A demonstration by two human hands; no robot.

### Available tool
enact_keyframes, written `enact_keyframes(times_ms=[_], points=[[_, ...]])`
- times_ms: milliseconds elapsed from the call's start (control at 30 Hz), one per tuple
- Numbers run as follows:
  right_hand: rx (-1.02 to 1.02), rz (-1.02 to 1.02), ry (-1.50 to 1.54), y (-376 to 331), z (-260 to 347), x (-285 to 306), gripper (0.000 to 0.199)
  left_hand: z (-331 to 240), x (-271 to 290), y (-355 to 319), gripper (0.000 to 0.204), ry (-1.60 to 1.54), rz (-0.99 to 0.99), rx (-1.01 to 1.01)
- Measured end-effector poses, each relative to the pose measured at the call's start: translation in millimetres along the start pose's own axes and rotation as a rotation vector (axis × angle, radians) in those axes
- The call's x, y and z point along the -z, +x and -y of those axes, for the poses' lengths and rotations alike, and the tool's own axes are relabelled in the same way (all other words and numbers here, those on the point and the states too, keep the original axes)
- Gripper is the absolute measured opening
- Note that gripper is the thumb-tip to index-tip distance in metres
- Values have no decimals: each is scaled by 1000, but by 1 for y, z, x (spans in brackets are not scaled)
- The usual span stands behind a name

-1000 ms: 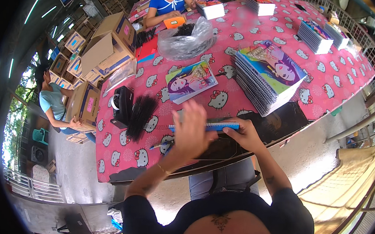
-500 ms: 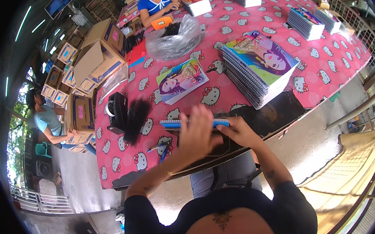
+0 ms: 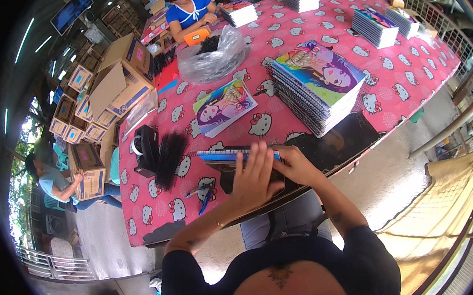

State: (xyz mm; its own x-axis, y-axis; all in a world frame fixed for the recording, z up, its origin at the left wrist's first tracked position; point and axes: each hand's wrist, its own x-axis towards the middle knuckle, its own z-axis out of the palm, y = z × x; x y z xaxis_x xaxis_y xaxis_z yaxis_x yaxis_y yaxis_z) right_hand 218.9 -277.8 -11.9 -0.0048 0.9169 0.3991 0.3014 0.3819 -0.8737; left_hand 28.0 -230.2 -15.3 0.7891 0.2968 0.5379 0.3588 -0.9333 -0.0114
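Since half a second ago both hands have stayed clamped on the spiral notebook [image 3: 237,154], which sits a little lower toward the counter's [image 3: 407,75] near edge, while the view has tilted slightly. Pink cloth covers the counter, whose near edge runs just under the hands, with walkway open beyond it. Right of the hands, well apart, stands a tall stack of notebooks [image 3: 320,87]; one loose notebook [image 3: 223,105] lies beyond, and a dark bundle of binding combs [image 3: 169,160] lies to the left. Held edge-on, the spiral notebook has its long axis running left to right, blue spine toward the counter's middle. Left hand [image 3: 253,173] lies flat over it, fingers spread and pressing. Right hand [image 3: 292,163] grips its right end, fingers curled around it
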Motion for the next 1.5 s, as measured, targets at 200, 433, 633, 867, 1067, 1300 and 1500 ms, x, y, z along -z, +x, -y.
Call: enact_keyframes(times_ms=[200, 433, 633, 867, 1067, 1300, 1500], points=[[-54, -16, -29, -4, 28, 13, 29, 2, 19, 25, 68, 0, -61, 71], [-166, 71, 29, 2, 29, 46, 16, 16, 27, 35, 17, -238, -199, 130], [2, 106, -78, 15, 38, 49, 8, 17, 23, 36, 19, -248, -265, 99], [207, -405, -416, 10, 41, -4, 15, 3, 28, 29, 27, -66, -262, 99], [263, -518, -579, -14, 69, 54, 21, 52, 72, 32, 28, -386, 146, 148], [-29, -870, -225, -13, -16, 221, 36, 43, 91, 182, 21, -507, -749, -7], [-78, -735, -137, -12, -51, 234, 38, 40, -41, 217, 32, -444, -190, -304]])
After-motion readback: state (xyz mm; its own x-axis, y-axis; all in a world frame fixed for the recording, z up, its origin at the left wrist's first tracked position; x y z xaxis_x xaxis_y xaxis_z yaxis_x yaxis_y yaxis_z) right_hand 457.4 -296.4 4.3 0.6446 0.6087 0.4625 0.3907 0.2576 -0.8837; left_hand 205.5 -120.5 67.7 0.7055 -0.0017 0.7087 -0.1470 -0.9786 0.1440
